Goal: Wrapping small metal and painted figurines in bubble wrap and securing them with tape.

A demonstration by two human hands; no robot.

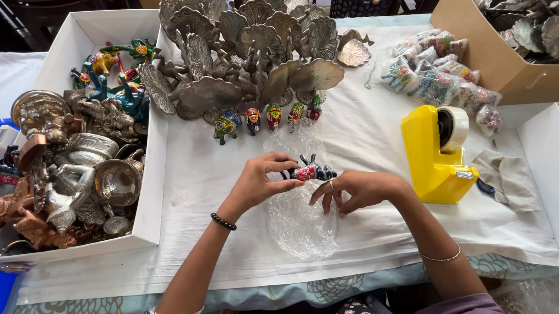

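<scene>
Your left hand (260,182) pinches the small painted elephant (309,172) at its left end, thumb below, fingers curled over the top. The elephant sits mid-frame, just above a sheet of bubble wrap (299,218) spread on the bench (366,141).

Your right hand (354,189) is just right of the elephant, fingers curled down onto the wrap's right edge, pressing it. It's loosely closed and grips nothing I can confirm; fingertips are near the elephant, contact unclear.

Around it:
- Row of five more painted elephants (270,118) above the wrap, standing side by side.
- Behind that row, a heap of grey metal peacocks (251,46), upper centre.
- White box (151,198) at left, full of metal figurines (82,176); coloured painted birds (115,76) at its far end.
- Yellow tape dispenser (433,161) right of your right hand, well apart from it, roll mounted on top.
- Crumpled cloth (509,177) just right of the dispenser.
- Pile of wrapped pieces (441,77) in the upper right, beside a cardboard box (480,51) holding more grey metal parts.
- Another white box (549,166) at the right edge, contents mostly out of frame.
</scene>
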